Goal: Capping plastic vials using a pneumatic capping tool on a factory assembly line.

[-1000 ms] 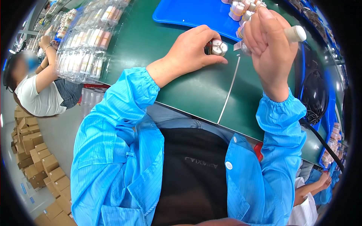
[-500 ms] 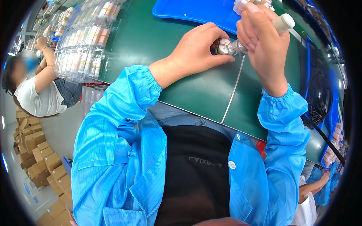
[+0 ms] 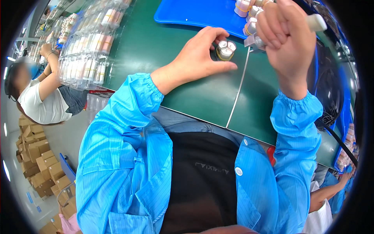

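On the green table stands a small bundle of white-topped tubes [image 3: 226,50], bound with a yellow rubber band. My left hand [image 3: 198,56] curves round its left side, thumb and fingers spread apart. Whether a fingertip touches the bundle I cannot tell. My right hand [image 3: 286,39], raised to the right of it, is closed round a white-handled tool [image 3: 317,23]. The handle's rounded end sticks out on the right. A clear or greyish part [image 3: 255,42] shows below the fist, too blurred to make out.
A blue tray [image 3: 194,11] at the far side holds more banded tube bundles [image 3: 249,25]. Clear plastic trays of tubes [image 3: 83,68] are stacked at the left. A pale seam [image 3: 237,95] crosses the green table [image 3: 187,93]. Another person [image 3: 43,89] is at the left; cardboard boxes [image 3: 43,156] lie behind.
My right hand has lifted away to the right with the white-handled tool, off the bundle. My left thumb has opened away from the bundle, which now stands upright in view.
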Motion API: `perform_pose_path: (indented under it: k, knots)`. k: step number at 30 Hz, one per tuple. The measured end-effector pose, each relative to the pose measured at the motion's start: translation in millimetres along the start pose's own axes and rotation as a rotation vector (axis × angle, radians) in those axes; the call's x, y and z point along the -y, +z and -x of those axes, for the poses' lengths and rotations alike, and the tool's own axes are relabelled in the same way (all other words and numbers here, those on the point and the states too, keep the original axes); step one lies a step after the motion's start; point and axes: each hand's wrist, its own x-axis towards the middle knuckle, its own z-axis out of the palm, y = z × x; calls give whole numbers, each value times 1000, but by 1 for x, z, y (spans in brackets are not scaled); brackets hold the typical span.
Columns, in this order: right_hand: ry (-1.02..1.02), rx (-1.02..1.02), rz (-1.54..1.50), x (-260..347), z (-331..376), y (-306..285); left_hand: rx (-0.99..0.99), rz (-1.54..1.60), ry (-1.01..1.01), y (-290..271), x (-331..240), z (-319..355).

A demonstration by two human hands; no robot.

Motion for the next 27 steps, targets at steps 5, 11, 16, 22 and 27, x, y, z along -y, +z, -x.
perform_pose_path:
  k: [5, 11, 16, 22, 27]
  knots:
    - [17, 63, 275, 1, 8, -22, 44, 1, -110, 0, 4, -2]
    - [53, 140, 411, 1, 17, -38, 10, -4, 9, -1, 3, -3]
    - [37, 146, 386, -2, 22, -42, 17, 4, 35, 0, 4, -3]
    - [-54, 177, 45, -6, -4, -16, 120, 278, -8, 1, 10, -1]
    - [8, 108, 52, 0, 1, -15, -7, 38, 55, 6, 7, 0]
